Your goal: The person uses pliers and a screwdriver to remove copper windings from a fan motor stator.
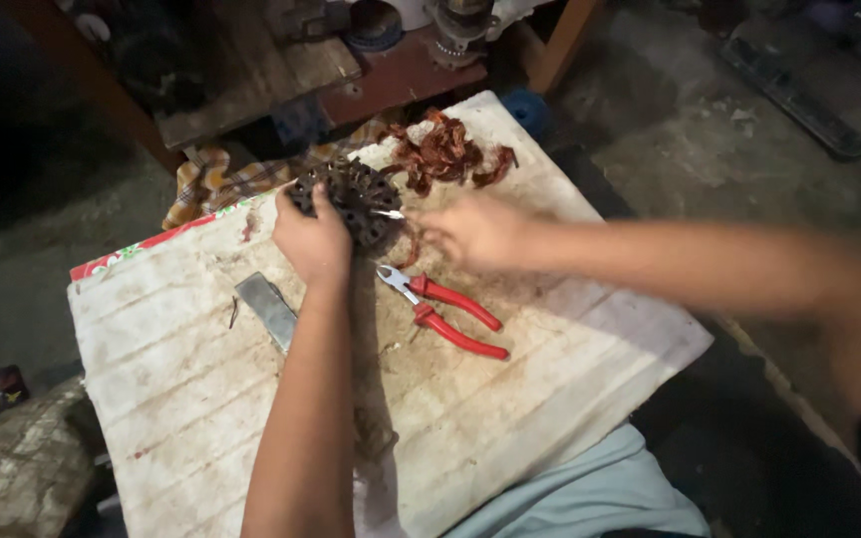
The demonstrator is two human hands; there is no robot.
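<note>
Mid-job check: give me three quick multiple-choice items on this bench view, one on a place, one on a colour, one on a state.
1. Where do the pliers lie?
A. on the white board
B. on the floor
C. in the right hand

2. What colour are the plier handles?
A. blue
B. red
C. yellow

3. What is the left hand doing?
A. resting flat
B. gripping the dark slotted round part
C. holding the flat metal bar

Answers: 1 A, they lie on the board below the hands; 2 B, both handles are red; 3 B, its fingers wrap the part's edge.
</note>
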